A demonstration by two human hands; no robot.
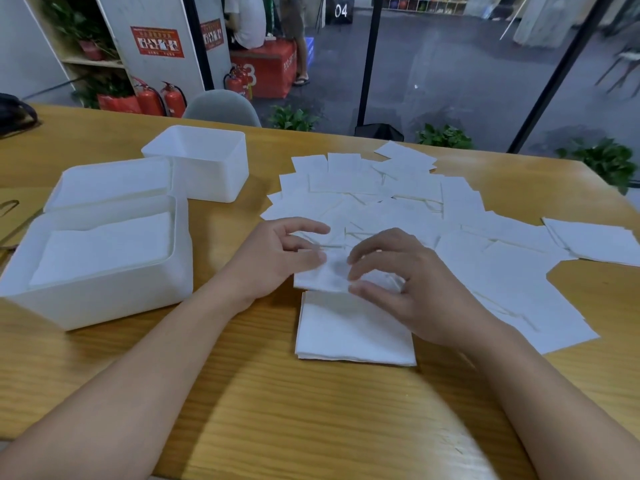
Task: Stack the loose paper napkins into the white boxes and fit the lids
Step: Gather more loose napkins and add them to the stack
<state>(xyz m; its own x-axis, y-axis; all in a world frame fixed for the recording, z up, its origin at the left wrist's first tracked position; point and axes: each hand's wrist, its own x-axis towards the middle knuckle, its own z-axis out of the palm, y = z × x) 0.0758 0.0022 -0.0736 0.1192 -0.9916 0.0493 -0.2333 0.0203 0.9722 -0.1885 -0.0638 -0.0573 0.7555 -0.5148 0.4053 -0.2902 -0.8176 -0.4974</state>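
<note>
— So how far along is it?

— Partway, I'd judge. The near box (104,271) at left centre already holds a pile of napkins; the far box (204,161) behind it looks empty, and a lid (110,181) lies loose between them, unfitted.

— And the hands?

— Mid-frame. The left hand (277,251) and right hand (391,282) both pinch one napkin (325,277) with curled fingers, just above a small squared stack (349,330) on the table (277,410).

— What's left?

— Plenty: loose napkins (398,202) cover the centre and right, and no lid is on.
</note>
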